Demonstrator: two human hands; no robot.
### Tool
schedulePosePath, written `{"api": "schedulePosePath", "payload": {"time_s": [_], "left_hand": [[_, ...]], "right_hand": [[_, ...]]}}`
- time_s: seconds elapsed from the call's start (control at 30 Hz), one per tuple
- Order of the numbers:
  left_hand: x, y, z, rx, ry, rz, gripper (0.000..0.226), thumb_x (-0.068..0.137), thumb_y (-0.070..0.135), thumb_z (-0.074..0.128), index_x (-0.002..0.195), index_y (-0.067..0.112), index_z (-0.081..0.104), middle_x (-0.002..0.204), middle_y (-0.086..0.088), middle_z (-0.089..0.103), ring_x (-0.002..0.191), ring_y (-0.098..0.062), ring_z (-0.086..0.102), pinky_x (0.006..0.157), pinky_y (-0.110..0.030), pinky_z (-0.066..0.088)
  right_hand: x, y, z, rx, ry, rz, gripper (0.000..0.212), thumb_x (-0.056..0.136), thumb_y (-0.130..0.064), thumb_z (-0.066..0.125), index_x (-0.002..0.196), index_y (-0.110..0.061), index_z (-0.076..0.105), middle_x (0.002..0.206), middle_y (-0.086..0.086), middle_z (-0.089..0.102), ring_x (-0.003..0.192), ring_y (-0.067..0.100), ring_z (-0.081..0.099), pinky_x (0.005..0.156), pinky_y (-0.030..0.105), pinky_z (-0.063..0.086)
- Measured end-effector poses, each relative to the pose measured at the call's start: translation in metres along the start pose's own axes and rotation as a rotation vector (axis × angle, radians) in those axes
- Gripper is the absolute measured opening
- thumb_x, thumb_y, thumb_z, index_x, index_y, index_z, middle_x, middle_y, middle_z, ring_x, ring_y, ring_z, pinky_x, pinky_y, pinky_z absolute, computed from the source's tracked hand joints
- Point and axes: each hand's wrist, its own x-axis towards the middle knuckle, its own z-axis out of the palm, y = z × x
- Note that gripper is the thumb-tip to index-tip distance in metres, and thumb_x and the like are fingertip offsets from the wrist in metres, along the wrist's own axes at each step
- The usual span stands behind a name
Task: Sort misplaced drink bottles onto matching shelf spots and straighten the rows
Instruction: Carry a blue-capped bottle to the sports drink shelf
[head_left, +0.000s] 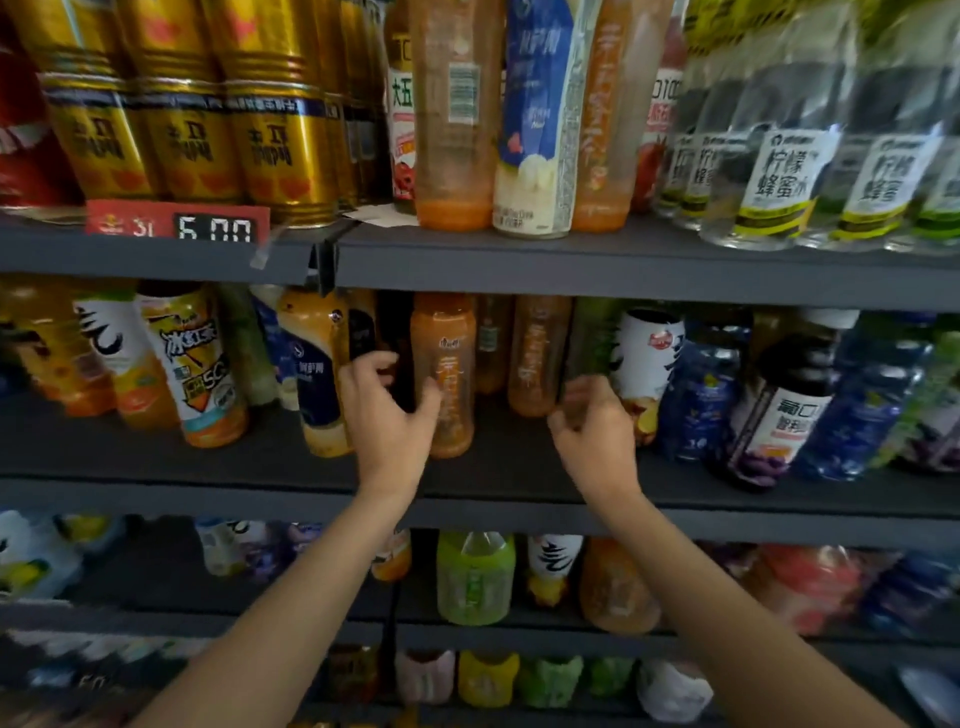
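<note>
On the middle shelf (509, 467), my left hand (387, 415) curls around a dark bottle (397, 332), fingers on its left side and thumb on its right, against an orange juice bottle (444, 364). Two more orange bottles (535, 353) stand further back. My right hand (592, 431) hovers with loosely curled fingers, holding nothing, in front of a green bottle (592, 338) and beside a white-labelled bottle (647, 364). A navy-and-yellow bottle (317, 374) leans just left of my left hand.
The upper shelf (571, 260) holds gold cans (182, 135), orange bottles, a blue-and-white carton and clear lemon-honey water bottles (779, 171). Blue bottles (862, 405) stand to the right on the middle shelf, mixed tea bottles to the left. The lower shelves hold more drinks.
</note>
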Motion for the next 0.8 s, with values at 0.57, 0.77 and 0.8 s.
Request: {"api": "schedulePosePath", "payload": {"time_s": [0.57,0.77,0.8], "left_hand": [[-0.028,0.012,-0.004,-0.024,-0.187,0.256,0.027,0.08,-0.004,0.057,0.104,0.007,0.05,0.1,0.002,0.041,0.089,-0.014,0.049,0.073,-0.022,0.042],[-0.036,0.008,-0.021,0.008,-0.159,0.216,0.027,0.08,-0.004,0.057,0.101,0.011,0.05,0.098,0.005,0.041,0.085,-0.01,0.047,0.071,-0.021,0.042],[-0.039,0.009,-0.022,0.009,-0.161,0.217,0.027,0.08,-0.004,0.057,0.101,0.011,0.05,0.097,0.004,0.042,0.084,-0.01,0.048,0.07,-0.022,0.042]], "right_hand": [[0.041,-0.019,-0.042,-0.231,0.194,0.274,0.082,0.084,-0.034,0.067,0.144,-0.008,0.019,0.147,0.02,0.016,0.109,0.045,0.052,0.072,0.038,0.039],[0.035,-0.018,-0.037,-0.238,0.214,0.19,0.086,0.073,-0.037,0.076,0.135,-0.003,0.027,0.14,0.021,0.023,0.127,0.04,0.034,0.081,0.046,0.044],[0.032,-0.015,-0.037,-0.247,0.211,0.145,0.088,0.072,-0.038,0.077,0.134,-0.001,0.027,0.138,0.022,0.027,0.127,0.041,0.032,0.084,0.047,0.043]]}}
